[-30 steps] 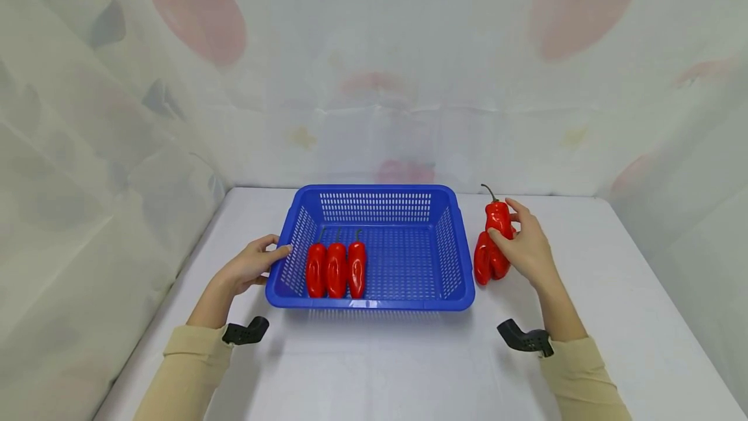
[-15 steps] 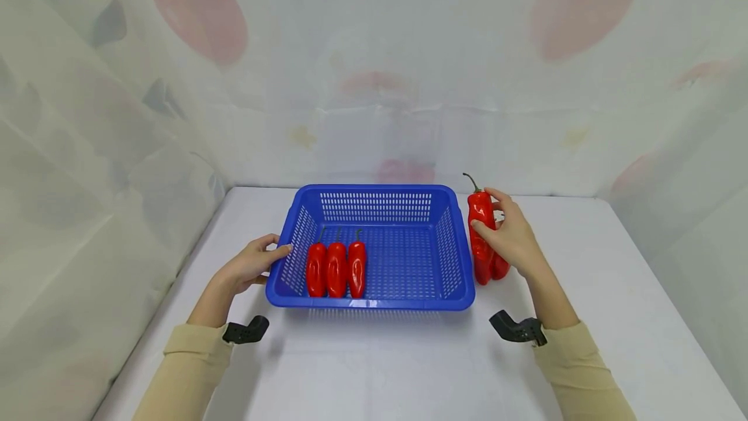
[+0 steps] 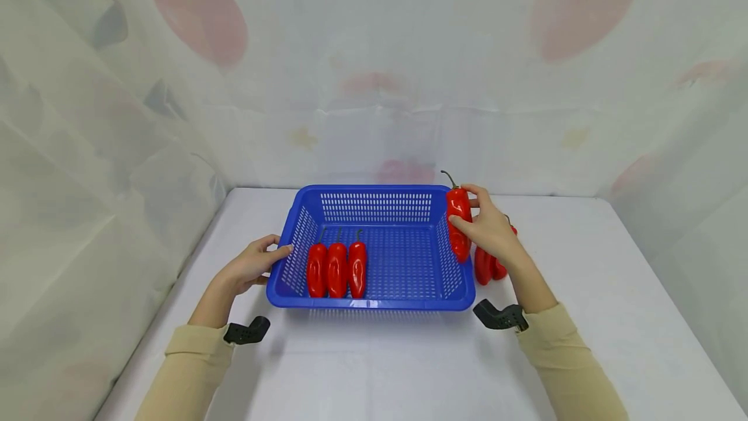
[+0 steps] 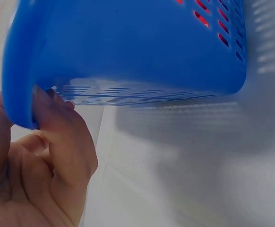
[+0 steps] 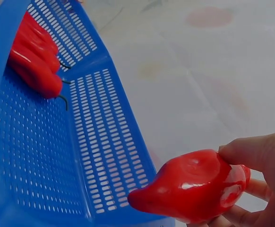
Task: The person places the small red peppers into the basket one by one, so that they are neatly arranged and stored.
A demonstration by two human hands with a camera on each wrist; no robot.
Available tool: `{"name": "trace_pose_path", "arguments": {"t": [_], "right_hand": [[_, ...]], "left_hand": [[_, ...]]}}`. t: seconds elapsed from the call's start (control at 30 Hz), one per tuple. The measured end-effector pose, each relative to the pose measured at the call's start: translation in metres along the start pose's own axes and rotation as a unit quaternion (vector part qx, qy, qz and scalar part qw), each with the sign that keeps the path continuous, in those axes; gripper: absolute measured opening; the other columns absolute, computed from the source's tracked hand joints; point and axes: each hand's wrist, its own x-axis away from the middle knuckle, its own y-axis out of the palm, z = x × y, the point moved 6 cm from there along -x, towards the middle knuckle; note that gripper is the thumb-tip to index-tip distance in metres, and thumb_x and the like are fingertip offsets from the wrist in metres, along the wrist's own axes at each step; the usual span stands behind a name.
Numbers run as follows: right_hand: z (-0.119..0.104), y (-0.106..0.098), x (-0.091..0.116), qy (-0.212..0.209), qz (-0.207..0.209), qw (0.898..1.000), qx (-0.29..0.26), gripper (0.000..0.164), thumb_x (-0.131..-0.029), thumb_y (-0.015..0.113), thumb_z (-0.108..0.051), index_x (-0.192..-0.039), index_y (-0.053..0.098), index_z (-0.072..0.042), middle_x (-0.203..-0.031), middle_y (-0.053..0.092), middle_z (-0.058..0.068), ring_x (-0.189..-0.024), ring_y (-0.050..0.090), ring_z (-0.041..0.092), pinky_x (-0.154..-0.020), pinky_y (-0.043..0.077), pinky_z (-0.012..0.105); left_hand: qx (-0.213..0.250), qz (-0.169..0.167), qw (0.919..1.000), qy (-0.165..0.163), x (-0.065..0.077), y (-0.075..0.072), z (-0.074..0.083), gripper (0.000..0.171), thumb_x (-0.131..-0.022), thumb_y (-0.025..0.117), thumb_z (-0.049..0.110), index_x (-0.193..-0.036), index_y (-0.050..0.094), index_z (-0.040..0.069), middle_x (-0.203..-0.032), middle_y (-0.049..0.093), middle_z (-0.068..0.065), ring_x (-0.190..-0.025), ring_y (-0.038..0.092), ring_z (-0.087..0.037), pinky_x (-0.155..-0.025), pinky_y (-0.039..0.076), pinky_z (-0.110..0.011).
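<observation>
My left hand (image 3: 253, 264) pinches the left rim of a blue plastic basket (image 3: 368, 304), thumb on top and fingers curled beneath the lip, as the left wrist view shows. Three red peppers (image 3: 336, 270) lie side by side in the basket's left part, stems pointing away. Over the right rim my right hand (image 3: 489, 226) holds another red pepper (image 3: 458, 213) between thumb and fingers, its stem up and its tip down. In the right wrist view this pepper (image 5: 194, 184) overlaps the basket's rim.
More red peppers (image 3: 484, 266) lie on the white table (image 3: 374, 369) just right of the basket, partly behind my right hand. A pale patterned cloth (image 3: 374, 135) hangs behind the table and at both sides.
My right hand has lifted a pepper off the group on the right and carried it leftward to above the basket's right rim. The left hand and basket have stayed put.
</observation>
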Motion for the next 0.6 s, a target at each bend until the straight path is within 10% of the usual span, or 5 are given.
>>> {"name": "trace_pose_path", "arguments": {"t": [0.6], "right_hand": [[-0.017,0.037,-0.023,-0.011,-0.05,0.998,-0.024,0.073,-0.087,0.061,-0.022,-0.144,0.016,-0.016,-0.135,0.038,0.023,-0.111,0.052,0.04,-0.081,0.051,0.05]], "left_hand": [[0.004,-0.001,1.0,-0.002,-0.001,0.0,-0.001,0.043,-0.092,0.054,0.036,-0.118,0.041,0.005,-0.098,0.065,-0.015,-0.079,0.067,-0.024,-0.07,0.056,-0.043]]}}
